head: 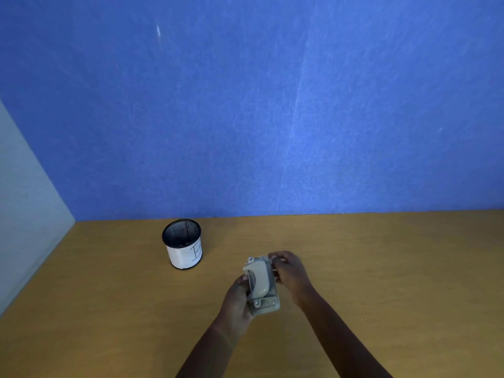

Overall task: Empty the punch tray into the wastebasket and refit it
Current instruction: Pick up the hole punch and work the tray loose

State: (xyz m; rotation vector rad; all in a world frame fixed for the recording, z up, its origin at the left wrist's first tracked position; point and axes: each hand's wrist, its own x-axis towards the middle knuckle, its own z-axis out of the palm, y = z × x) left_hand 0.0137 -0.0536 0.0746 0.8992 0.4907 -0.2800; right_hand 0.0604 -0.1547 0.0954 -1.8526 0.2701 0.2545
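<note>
A beige hole punch (262, 282) is held just above the wooden table, between both hands. My left hand (236, 301) grips its left side and underside. My right hand (289, 272) closes on its right edge, fingers curled over the top corner. The tray under the punch is hidden, so I cannot tell whether it is fitted. A small black mesh wastebasket (183, 243) with a white paper wrap stands upright to the upper left of the punch, about a hand's width away.
The wooden table (381, 268) runs wide to the right and left. A blue wall (245, 105) rises behind its far edge. A pale panel (24, 214) closes off the left side.
</note>
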